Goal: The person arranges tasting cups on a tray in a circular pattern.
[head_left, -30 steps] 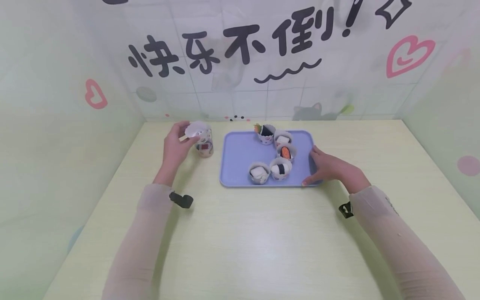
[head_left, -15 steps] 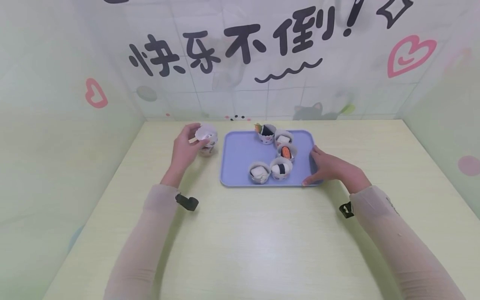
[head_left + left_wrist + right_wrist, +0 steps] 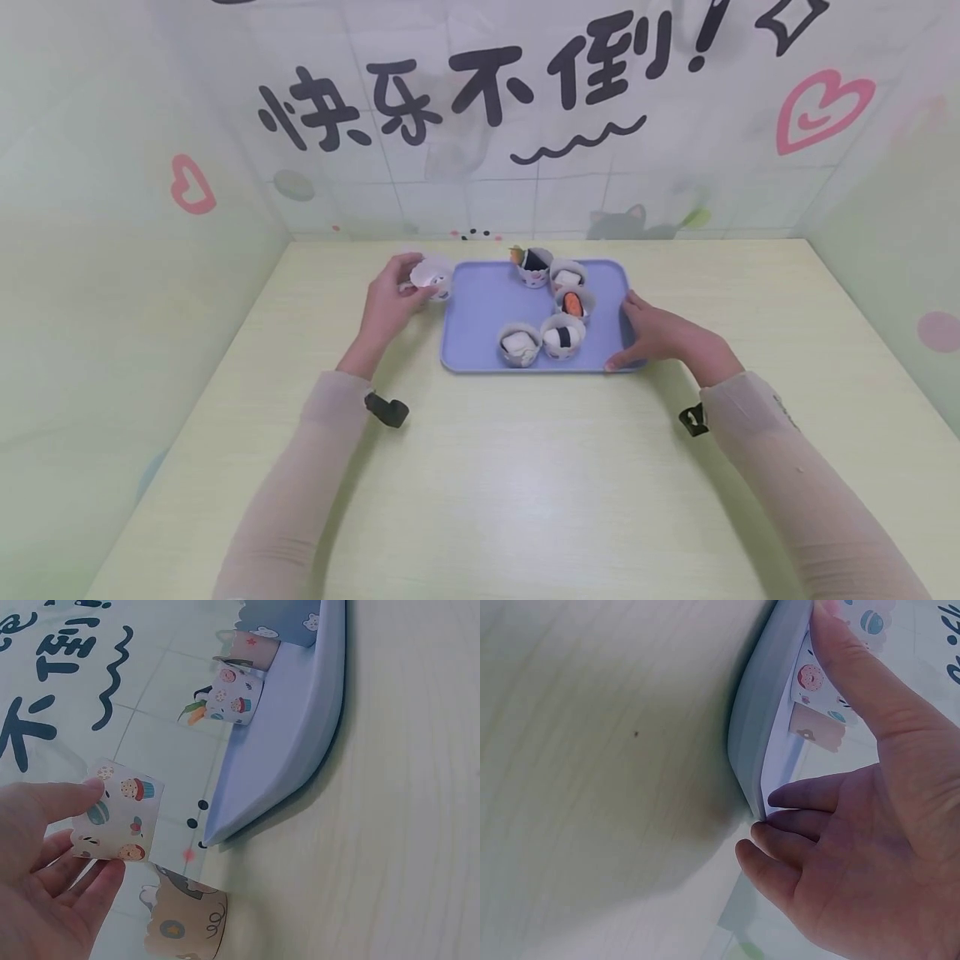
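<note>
My left hand (image 3: 386,302) pinches a white paper baking cup (image 3: 126,810) printed with cupcakes, thumb on one side and fingers on the other. It holds this cup just left of the lilac tray (image 3: 480,304). What lies inside the cup is not clear. Below it in the left wrist view stands a tan patterned paper cup (image 3: 187,919), largely hidden in the head view. My right hand (image 3: 663,332) grips the tray's right end, thumb at the near corner and fingers against the rim (image 3: 754,727).
Several paper cups with sushi-like pieces stand on the tray: a triangular black one (image 3: 534,265), white ones, an orange-topped one (image 3: 573,305) and a black-banded one (image 3: 562,337). A printed wall sheet (image 3: 480,200) rises behind the pale table (image 3: 510,475).
My left hand has carried the white cup rightward, from above the other cup to the tray's left edge. My right hand and the tray have stayed put.
</note>
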Available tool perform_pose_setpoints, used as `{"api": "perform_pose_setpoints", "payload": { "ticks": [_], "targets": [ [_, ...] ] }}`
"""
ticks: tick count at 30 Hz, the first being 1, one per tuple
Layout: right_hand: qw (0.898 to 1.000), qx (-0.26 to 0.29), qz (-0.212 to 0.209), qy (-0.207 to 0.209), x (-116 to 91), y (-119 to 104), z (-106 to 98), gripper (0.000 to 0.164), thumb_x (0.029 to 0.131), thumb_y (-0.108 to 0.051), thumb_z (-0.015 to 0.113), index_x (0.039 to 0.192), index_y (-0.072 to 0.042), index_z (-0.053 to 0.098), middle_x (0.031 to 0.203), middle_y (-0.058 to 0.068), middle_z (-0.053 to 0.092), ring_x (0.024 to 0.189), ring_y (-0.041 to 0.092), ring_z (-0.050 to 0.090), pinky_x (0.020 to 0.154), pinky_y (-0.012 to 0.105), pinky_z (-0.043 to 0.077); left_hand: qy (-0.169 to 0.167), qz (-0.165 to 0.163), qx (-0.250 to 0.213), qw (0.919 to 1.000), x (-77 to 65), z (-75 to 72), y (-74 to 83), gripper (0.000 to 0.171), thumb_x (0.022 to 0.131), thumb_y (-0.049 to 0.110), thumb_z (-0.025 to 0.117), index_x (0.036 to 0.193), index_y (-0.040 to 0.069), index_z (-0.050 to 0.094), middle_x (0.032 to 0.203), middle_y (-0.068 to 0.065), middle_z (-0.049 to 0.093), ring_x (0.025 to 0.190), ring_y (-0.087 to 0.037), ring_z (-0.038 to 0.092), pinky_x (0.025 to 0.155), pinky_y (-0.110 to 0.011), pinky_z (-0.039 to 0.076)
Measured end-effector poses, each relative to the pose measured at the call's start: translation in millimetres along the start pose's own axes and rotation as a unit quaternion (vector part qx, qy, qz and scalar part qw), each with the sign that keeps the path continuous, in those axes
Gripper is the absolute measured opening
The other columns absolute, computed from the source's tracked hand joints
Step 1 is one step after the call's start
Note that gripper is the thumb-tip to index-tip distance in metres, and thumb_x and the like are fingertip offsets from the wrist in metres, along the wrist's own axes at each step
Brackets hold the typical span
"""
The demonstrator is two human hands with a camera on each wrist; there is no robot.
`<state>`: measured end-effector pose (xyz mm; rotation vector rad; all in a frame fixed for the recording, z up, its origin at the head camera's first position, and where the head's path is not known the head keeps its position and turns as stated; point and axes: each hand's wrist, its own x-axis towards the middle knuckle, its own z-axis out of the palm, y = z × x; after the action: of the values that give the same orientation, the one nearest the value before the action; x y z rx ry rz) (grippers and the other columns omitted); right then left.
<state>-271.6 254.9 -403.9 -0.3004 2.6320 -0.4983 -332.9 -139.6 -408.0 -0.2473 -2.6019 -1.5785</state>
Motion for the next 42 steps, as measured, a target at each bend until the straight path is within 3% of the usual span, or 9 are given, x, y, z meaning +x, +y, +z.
{"api": "perform_pose_setpoints", "payload": {
  "ticks": [10, 19, 34, 42],
  "targets": [
    [1.000, 0.002, -0.014, 0.005, -1.1, 0.9, -0.2, 0.130, 0.076, -0.051, 0.082, 0.150, 0.019, 0.002, 0.159, 0.038, -0.008, 0.149, 0.052, 0.003, 0.124, 0.059, 0.012, -0.021, 0.005, 0.022, 0.9995, -3.1, 14.8, 0.8, 0.057, 0.090, 0.013, 0.073, 0.141, 0.003, 0.049, 0.140, -0.020, 0.058, 0.129, -0.034, 0.057, 0.107, -0.042, 0.051],
    [1.000, 0.001, -0.014, 0.007, -0.3, 1.5, 0.4, 0.129, 0.076, -0.051, 0.082, 0.151, 0.018, 0.002, 0.160, 0.038, -0.008, 0.149, 0.052, 0.003, 0.124, 0.059, 0.012, -0.043, -0.009, 0.005, 0.9990, -5.2, 26.6, 3.4, 0.058, 0.090, 0.012, 0.074, 0.141, 0.004, 0.049, 0.147, -0.018, 0.051, 0.137, -0.032, 0.049, 0.111, -0.041, 0.049],
    [1.000, 0.000, -0.013, 0.006, 0.0, 1.6, 0.7, 0.130, 0.076, -0.052, 0.082, 0.151, 0.018, 0.002, 0.160, 0.038, -0.008, 0.149, 0.052, 0.003, 0.124, 0.059, 0.012, -0.082, -0.009, 0.002, 0.9966, -10.7, 43.0, 4.2, 0.058, 0.089, 0.009, 0.073, 0.141, 0.002, 0.049, 0.146, -0.018, 0.052, 0.137, -0.031, 0.050, 0.109, -0.038, 0.050],
    [1.000, 0.000, -0.013, 0.006, 0.5, 2.2, 1.4, 0.129, 0.077, -0.051, 0.082, 0.151, 0.018, 0.002, 0.160, 0.037, -0.008, 0.150, 0.052, 0.003, 0.124, 0.058, 0.012, -0.103, 0.000, 0.031, 0.9942, -11.1, 48.5, 2.1, 0.056, 0.089, 0.010, 0.074, 0.139, 0.004, 0.051, 0.145, -0.018, 0.055, 0.134, -0.032, 0.053, 0.108, -0.039, 0.051]
  ]
}}
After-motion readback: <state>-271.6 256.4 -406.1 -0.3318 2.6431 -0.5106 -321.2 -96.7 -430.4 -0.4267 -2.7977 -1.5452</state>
